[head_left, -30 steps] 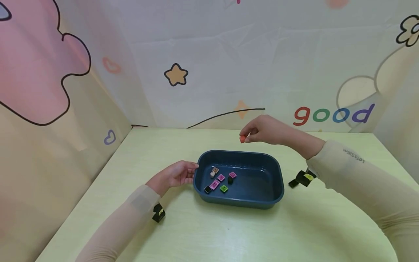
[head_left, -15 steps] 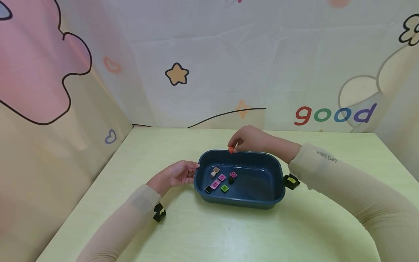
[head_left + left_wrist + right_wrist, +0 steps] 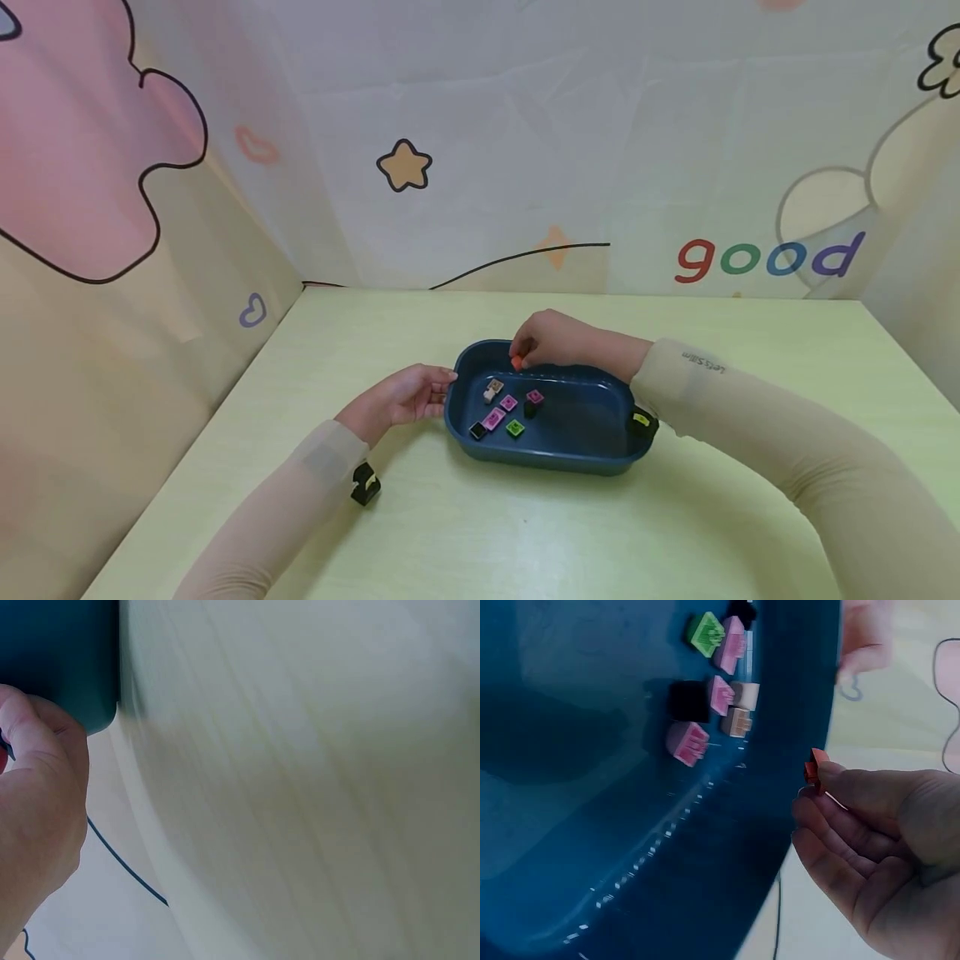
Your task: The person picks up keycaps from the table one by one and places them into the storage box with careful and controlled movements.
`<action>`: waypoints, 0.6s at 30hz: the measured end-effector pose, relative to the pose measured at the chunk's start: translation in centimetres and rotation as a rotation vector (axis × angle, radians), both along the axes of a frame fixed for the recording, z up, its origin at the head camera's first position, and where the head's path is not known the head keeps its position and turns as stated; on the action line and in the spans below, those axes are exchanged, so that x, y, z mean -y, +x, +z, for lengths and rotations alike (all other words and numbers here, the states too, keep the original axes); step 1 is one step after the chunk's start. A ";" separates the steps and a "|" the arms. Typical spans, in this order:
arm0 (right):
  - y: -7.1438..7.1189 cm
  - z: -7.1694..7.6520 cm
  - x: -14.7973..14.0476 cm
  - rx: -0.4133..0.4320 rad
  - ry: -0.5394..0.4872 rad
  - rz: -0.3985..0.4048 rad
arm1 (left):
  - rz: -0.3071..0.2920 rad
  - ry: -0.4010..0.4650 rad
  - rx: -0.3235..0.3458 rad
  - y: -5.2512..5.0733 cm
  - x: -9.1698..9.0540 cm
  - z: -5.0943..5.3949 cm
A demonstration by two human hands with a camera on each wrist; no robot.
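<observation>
Between thumb and fingers, my right hand (image 3: pixel 558 337) pinches a small orange-red block (image 3: pixel 517 362), held over the back part of a dark blue plastic basin (image 3: pixel 551 465). The right wrist view shows this orange-red block (image 3: pixel 816 771) at the fingertips, above the basin. My left hand (image 3: pixel 405 394) holds the basin's left rim, and the left wrist view shows that hand (image 3: pixel 45 757) against its outer wall. Inside, towards the left, lie a green block (image 3: pixel 515 428), several pink blocks (image 3: pixel 493 419), dark blocks (image 3: pixel 477 431) and a beige-and-white pair (image 3: pixel 492 390).
The basin stands on a pale yellow-green table (image 3: pixel 450 533). Behind it hangs a printed cloth backdrop (image 3: pixel 480 167), with cloth at both sides too. Each sleeve carries a black wrist device, the left one (image 3: pixel 365 484) near the table and the right one (image 3: pixel 643 422) at the basin's right end.
My right hand has moved left, down and nearer with the orange-red block, from behind the basin to over its back part. My left hand stays at the left rim.
</observation>
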State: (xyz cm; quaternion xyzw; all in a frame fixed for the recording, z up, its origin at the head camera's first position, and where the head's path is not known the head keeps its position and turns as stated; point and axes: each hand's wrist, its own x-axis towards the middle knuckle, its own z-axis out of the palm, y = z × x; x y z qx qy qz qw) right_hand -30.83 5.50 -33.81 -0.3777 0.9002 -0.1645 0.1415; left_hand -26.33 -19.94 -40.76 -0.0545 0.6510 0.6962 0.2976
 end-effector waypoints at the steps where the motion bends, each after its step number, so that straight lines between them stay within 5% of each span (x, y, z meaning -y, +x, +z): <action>1: -0.1 -0.3 0.1 0.001 0.004 0.001 | 0.000 -0.003 -0.002 0.0 0.0 0.0; 18: -0.4 -3.2 1.9 -0.017 0.054 0.042 | -0.011 0.011 -0.011 0.0 0.1 0.0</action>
